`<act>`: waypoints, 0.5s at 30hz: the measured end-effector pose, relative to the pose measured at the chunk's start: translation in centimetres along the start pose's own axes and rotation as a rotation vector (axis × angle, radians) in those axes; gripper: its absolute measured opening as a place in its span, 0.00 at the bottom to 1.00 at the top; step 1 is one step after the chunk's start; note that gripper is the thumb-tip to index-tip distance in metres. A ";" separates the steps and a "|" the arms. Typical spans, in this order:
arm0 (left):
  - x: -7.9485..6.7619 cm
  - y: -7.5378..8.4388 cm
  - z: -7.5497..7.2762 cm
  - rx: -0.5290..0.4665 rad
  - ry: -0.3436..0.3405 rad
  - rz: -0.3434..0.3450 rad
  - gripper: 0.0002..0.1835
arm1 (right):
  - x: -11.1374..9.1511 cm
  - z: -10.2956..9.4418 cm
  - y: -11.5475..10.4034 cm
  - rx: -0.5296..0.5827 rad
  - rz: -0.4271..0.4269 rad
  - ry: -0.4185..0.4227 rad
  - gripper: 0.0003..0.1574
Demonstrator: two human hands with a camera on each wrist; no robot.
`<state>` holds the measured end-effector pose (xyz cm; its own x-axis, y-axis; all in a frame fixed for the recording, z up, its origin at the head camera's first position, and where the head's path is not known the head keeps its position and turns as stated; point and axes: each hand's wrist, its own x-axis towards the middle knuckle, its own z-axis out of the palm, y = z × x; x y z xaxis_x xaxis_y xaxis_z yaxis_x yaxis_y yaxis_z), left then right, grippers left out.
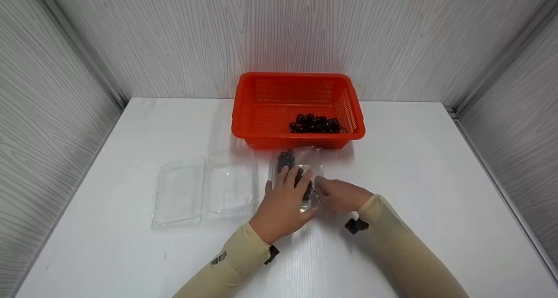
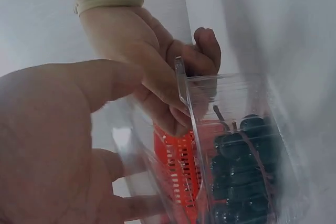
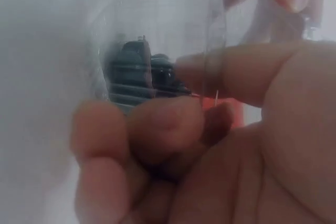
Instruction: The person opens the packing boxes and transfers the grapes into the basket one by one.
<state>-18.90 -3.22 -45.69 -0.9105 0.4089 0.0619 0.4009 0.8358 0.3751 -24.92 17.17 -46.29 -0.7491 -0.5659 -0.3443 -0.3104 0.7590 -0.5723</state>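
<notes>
A clear plastic clamshell box (image 1: 315,159) stands just in front of the red basket, with a bunch of dark grapes (image 1: 285,158) inside. My left hand (image 1: 279,204) lies over its top, fingers spread and fairly straight. At the box's right side, my right hand (image 1: 344,195) pinches the edge with thumb and curled fingers. Seen from the left wrist, the grapes (image 2: 244,161) show through the clear wall, stems among them, and the right hand (image 2: 152,66) is at the box's rim. Part of the box is hidden under the left hand in the head view.
The red basket (image 1: 279,142) stands at the back of the white table (image 1: 414,158), holding more dark grapes (image 1: 316,124). To the left lies another clear clamshell (image 1: 231,184), opened flat with nothing in it. Pale wood-grain panels (image 1: 174,41) enclose the back and sides.
</notes>
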 end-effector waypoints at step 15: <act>0.3 0.2 0.3 0.062 0.063 0.038 0.45 | -0.5 -0.6 0.2 -0.088 0.043 0.013 0.14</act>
<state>-19.04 -2.84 -45.93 -0.8984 0.4183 0.1342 0.4389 0.8420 0.3136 -24.97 17.85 -45.77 -0.7705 -0.5282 -0.3570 -0.3274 0.8083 -0.4894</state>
